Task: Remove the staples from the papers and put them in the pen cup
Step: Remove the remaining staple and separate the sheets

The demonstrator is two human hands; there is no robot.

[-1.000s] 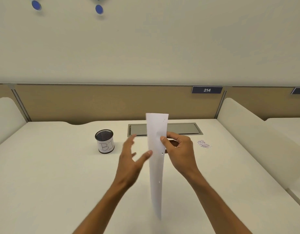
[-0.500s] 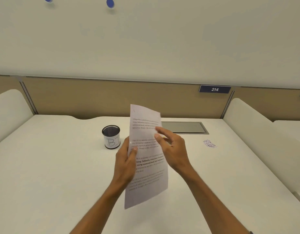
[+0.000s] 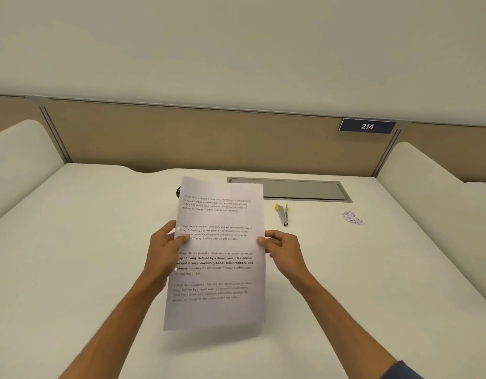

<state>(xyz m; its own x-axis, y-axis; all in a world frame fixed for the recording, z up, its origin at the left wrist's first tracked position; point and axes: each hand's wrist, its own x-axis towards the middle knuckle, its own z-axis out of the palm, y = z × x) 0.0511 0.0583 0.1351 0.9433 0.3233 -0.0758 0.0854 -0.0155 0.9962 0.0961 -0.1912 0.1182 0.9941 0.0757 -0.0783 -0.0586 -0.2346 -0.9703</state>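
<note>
Here the left hand and right hand each keep a pinching grip on a side edge of the paper, held above the table; best to hold it taut and flat while locating staples, with the staple remover near.

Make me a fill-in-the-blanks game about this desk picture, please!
1. The printed paper is held up by ____ hands, the left hand and the right hand.
2. The sign on the divider shows the number ____.
3. The staple remover lying on the desk has ____ tips.
4. The little pile of staples lies to the ____ of the staple remover.

Missing words: two; 214; yellow; right
</note>
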